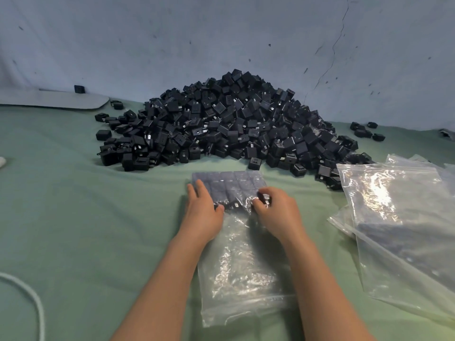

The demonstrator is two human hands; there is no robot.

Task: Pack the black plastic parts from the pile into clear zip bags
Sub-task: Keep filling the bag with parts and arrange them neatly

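A large pile of black plastic parts [221,124] lies on the green cloth against the wall. In front of it a clear zip bag [243,262] lies flat, its far end filled with rows of black parts [226,185]. My left hand [204,212] rests on the bag's left side, fingers straight over the packed parts, thumb curled against the plastic. My right hand [275,212] pinches crumpled plastic with a part in it at the bag's right side. The near half of the bag holds nothing.
A stack of empty clear zip bags [403,225] lies at the right. A few stray black parts [366,131] sit at the far right and far left of the pile. A white cord [32,299] curves at the lower left. A grey flat board [54,99] lies at the back left.
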